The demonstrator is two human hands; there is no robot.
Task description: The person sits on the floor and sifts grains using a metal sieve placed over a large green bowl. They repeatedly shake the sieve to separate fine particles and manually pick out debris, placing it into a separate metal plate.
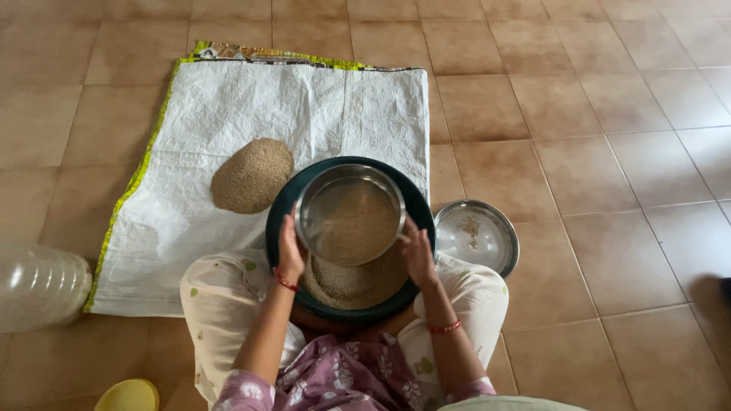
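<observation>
From the head camera I'm looking down at a round metal sieve full of grain, held between my two hands over a dark basin. My left hand clasps its left rim, my right hand its right rim, fingers curled on the metal. Sifted grain lies in the basin below. A grain heap sits on the white sack just beside; a steel plate rests on the floor.

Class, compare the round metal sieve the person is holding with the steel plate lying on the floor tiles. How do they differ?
The sieve is held by both hands over the dark basin; the steel plate lies alone on the floor. The sieve is full of grain; the plate holds only a few bits. The sieve's walls look deeper. Both are round, shiny metal.
</observation>
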